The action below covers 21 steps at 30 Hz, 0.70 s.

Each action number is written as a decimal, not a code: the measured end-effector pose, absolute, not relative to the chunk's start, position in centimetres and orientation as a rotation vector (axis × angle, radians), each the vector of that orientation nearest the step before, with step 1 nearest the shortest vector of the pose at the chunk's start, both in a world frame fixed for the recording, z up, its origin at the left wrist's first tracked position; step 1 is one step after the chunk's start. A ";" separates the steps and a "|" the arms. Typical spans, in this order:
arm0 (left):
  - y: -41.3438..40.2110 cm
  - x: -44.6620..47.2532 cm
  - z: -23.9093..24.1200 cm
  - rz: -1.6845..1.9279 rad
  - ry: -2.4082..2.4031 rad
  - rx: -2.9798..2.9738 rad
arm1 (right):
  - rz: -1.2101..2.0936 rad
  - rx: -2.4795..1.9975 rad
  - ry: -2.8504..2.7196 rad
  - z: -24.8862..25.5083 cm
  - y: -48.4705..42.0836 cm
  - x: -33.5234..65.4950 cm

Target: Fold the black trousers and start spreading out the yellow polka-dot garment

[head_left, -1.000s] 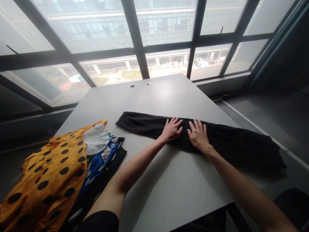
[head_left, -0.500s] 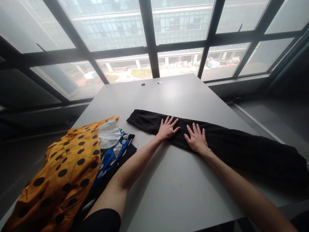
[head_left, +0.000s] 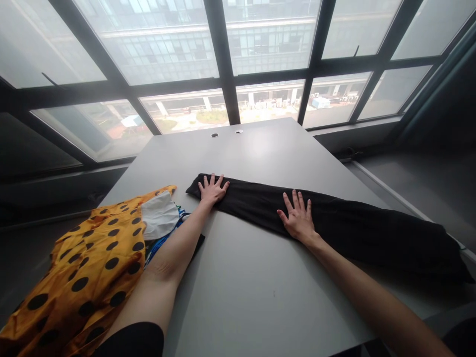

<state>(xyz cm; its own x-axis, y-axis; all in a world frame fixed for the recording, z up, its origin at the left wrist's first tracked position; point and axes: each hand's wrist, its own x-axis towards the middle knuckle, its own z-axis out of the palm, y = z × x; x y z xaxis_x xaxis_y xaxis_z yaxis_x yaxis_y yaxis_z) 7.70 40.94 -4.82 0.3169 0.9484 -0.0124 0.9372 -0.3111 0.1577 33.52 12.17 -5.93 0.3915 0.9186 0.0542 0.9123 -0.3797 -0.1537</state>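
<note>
A long black garment (head_left: 256, 201), perhaps folded trousers, stretches across the white table (head_left: 238, 277) from the middle to the right edge. My left hand (head_left: 213, 190) lies flat with fingers spread on its narrow left end. Farther right, my right hand (head_left: 298, 218) presses flat on the middle of the cloth, fingers spread too. Neither hand grips anything. Left of my left arm lies an orange garment with black dots (head_left: 107, 258). A white piece of cloth (head_left: 159, 215) and some blue patterned fabric (head_left: 159, 245) show beside it, partly hidden by my forearm.
Two round cable holes (head_left: 214, 135) sit near the table's far edge. Beyond it stands a large window with dark frames (head_left: 223, 54). The right end of the black garment reaches the table's right side.
My left hand has slid left along the black garment to its end, and the cloth there looks flatter. My right hand stays about where it was on the cloth. The view has shifted slightly.
</note>
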 end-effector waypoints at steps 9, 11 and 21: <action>45.2 4.1 -3.7 0.332 1.981 2.281 | 0.202 -2.500 -1.612 -5.1 14.3 31.0; 46.2 2.6 -2.9 0.306 2.079 2.202 | 0.176 -2.490 -1.601 -5.1 14.3 30.8; 49.0 0.4 0.1 0.065 2.092 2.065 | 0.181 -2.366 -1.697 -5.4 14.0 31.1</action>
<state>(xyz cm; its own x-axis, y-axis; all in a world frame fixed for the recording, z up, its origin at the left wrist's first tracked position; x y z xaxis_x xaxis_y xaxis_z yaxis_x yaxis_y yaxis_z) 0.41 49.02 0.05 -0.0036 0.9937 -0.1117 0.9849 0.0228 0.1715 31.11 13.96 -5.41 0.3240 0.9456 0.0296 0.9180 -0.3067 -0.2514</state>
